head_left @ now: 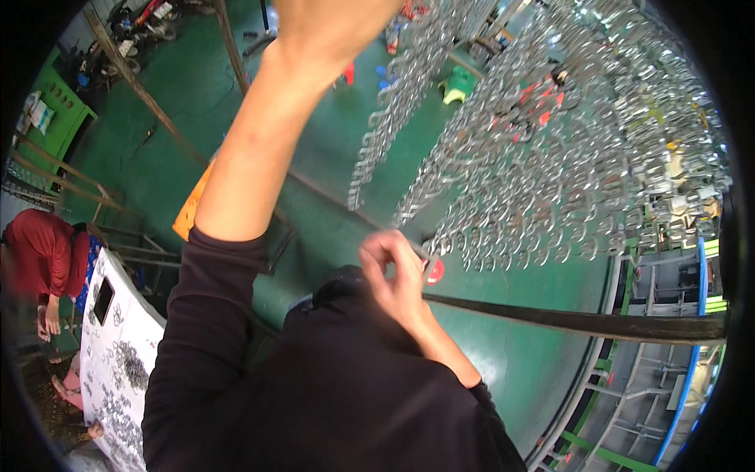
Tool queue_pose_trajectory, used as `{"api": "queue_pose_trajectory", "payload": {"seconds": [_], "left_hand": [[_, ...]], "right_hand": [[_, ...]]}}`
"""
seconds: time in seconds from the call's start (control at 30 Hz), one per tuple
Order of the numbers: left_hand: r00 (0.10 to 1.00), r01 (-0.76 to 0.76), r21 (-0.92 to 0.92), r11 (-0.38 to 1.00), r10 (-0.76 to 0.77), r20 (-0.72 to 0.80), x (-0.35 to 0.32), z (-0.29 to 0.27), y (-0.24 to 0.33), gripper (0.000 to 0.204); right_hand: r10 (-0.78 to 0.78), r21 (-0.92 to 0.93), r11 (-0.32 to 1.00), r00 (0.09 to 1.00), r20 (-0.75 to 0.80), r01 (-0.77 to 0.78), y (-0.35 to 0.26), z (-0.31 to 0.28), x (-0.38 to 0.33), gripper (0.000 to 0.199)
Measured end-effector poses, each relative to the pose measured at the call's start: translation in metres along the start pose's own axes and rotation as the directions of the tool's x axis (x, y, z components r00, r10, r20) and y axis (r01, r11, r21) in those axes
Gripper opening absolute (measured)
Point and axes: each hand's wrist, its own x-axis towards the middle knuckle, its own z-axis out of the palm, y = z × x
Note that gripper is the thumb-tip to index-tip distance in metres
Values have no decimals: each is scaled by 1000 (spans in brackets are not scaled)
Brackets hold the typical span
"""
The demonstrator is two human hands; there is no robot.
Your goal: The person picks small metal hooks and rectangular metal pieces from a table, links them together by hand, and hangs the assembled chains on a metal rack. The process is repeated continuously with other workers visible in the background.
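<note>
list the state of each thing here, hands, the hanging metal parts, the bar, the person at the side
left hand: raised overhead, out of frame past the wrist, so grip cannot be told
right hand: fingers curled shut, pinching a small metal part at the dark bar
metal hooks: hanging in dense rows, shiny
dark bar: level, in place
person in red: bent over at the left edge

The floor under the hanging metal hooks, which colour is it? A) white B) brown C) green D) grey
C: the floor seen behind the rows of shiny metal hooks is painted green, also below the right hand at the dark bar.
</note>
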Motion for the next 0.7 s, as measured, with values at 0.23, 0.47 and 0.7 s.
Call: {"api": "queue_pose_trajectory", "payload": {"seconds": [0.23,0.47,0.7], "left_hand": [[720,599,47,799,-564,406,-179,-75,-4,20],[20,798,417,436,-709,704,-356,-114,28,25],[-71,701,482,525,-622,780,-403,-90,43,32]], "right_hand": [[663,290,693,741,104,-660,143,77,-40,11],[619,247,775,619,-484,-582,262,118,-25,15],[579,235,802,620,-530,-549,288,130,4,24]]}}
